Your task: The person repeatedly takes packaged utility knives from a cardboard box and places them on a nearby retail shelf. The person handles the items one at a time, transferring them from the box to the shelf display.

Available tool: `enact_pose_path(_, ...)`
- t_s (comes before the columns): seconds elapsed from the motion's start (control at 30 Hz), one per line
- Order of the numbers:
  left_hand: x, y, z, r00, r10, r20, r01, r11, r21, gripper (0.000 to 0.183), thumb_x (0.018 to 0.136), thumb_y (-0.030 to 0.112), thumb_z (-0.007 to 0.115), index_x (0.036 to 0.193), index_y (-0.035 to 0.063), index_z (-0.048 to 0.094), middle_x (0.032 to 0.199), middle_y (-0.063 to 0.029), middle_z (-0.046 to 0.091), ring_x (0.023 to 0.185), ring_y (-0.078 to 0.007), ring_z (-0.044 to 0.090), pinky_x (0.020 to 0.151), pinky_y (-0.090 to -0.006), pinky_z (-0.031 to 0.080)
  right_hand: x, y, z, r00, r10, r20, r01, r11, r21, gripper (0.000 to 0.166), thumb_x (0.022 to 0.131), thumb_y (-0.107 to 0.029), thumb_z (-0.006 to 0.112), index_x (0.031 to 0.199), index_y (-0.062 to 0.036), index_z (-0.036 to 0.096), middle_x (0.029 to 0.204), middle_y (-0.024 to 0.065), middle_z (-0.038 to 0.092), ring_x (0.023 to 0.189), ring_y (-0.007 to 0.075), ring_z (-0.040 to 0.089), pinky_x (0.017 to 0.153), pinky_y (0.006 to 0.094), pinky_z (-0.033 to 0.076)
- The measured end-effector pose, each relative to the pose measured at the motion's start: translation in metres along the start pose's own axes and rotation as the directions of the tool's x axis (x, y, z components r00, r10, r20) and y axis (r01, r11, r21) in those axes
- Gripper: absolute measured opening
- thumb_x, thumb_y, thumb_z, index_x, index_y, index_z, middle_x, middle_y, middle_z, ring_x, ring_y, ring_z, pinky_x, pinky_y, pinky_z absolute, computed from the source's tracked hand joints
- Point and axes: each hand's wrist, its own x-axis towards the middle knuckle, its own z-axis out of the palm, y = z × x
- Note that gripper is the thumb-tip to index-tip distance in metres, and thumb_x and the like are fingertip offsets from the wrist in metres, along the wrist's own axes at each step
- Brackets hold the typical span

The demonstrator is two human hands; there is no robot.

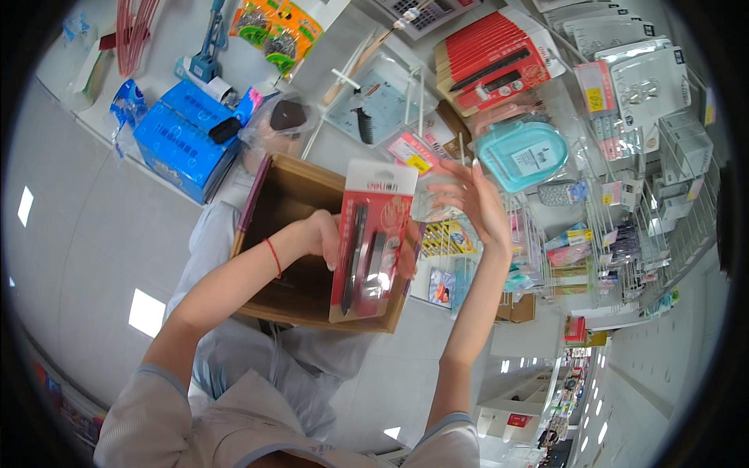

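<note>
My left hand [327, 237] holds a Deli blister pack [374, 251] on a red card, with a black pen and a smaller black item inside. The pack is upright over an open cardboard box [316, 167] with purple outer sides, which rests at my lap. Fingers of the left hand show behind the pack's right edge. My right hand [474, 202] is raised to the right of the pack, fingers spread, near a turquoise oval case [522, 155] on the rack. A row of similar red blister packs [494, 70] hangs above it.
A blue carton [184, 140] stands on the white shelf at left, by orange packets [278, 32]. A clear tray with a black comb [364, 120] lies ahead. Wire racks [632, 275] with hanging goods and price tags extend along the right. Metal hooks stick out towards me.
</note>
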Motion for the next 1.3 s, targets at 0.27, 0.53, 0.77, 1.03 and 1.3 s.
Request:
enact_pose_path(0.27,-0.002,0.008,-0.001,0.959,0.272,0.073,-0.267,0.961,-0.078,0.087,0.032,0.007,0.07,0.113,-0.0034,0.039,0.106,-0.0287,0.053,0.105,-0.0395,0.052,0.099,-0.0523,0.031,-0.039,0.011,0.021,0.856,0.213,0.471,-0.034,0.932,-0.361,0.039,0.094,-0.023,0.044,0.118,0.0063,0.047,0.106,0.0122,0.059,0.095,0.0173,0.058,0.084,0.0286,0.045)
enact_pose_path(0.53,-0.002,0.006,-0.004,0.926,0.364,0.1,-0.355,0.93,-0.096,0.093,0.033,0.007,0.07,0.119,-0.003,0.036,0.117,-0.0305,0.046,0.112,-0.042,0.046,0.101,-0.0493,0.03,-0.034,0.073,0.091,0.384,-0.065,0.921,-0.341,0.917,0.207,0.054,0.084,-0.026,0.057,0.127,0.0027,0.039,0.124,0.0184,0.048,0.114,0.0254,0.048,0.094,0.036,0.038)
enact_pose_path(0.77,-0.002,0.005,0.0,0.933,0.348,0.09,-0.337,0.934,-0.119,0.092,0.033,0.003,0.069,0.118,-0.0022,0.035,0.115,-0.0297,0.047,0.112,-0.0433,0.045,0.101,-0.0504,0.03,-0.029,0.086,0.117,0.348,-0.148,0.926,-0.593,0.731,0.339,0.103,0.06,-0.058,0.068,0.132,0.0042,0.027,0.122,0.0281,0.043,0.111,0.0356,0.048,0.095,0.0433,0.039)
enact_pose_path(1.03,0.008,0.012,0.001,0.926,0.375,0.049,-0.373,0.927,-0.049,0.096,0.039,0.012,0.073,0.124,-0.0017,0.031,0.117,-0.0295,0.047,0.111,-0.0431,0.047,0.099,-0.051,0.032,-0.038,0.062,0.107,0.629,0.05,0.776,-0.608,0.653,0.451,0.073,0.073,-0.043,0.063,0.118,0.0098,0.041,0.102,0.0294,0.052,0.092,0.0394,0.057,0.079,0.045,0.048)
enact_pose_path(1.3,-0.006,0.004,0.008,0.937,0.253,-0.241,-0.274,0.96,-0.059,0.081,0.064,0.03,0.057,0.132,-0.0001,0.025,0.121,-0.0223,0.045,0.101,-0.034,0.053,0.091,-0.0433,0.041,-0.027,0.013,0.08,0.833,-0.421,0.358,0.055,0.707,0.705,0.064,0.073,-0.02,0.06,0.123,0.0096,0.034,0.091,0.0276,0.056,0.079,0.0351,0.06,0.059,0.0449,0.053)
